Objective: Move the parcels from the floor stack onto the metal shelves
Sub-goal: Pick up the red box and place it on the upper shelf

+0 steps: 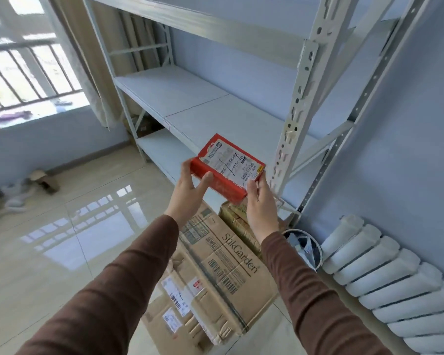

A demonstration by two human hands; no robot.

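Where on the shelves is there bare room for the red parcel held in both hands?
The middle shelf board lies bare from the left post to the right upright; the lower board shows bare too. Crowded: the cardboard boxes stacked on the floor below the red parcel.

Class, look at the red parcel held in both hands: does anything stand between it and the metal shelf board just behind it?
Nothing visible does. The red parcel, held by the left hand and the right hand, is in front of the bare shelf board. The upright post stands to the right, beside the path.
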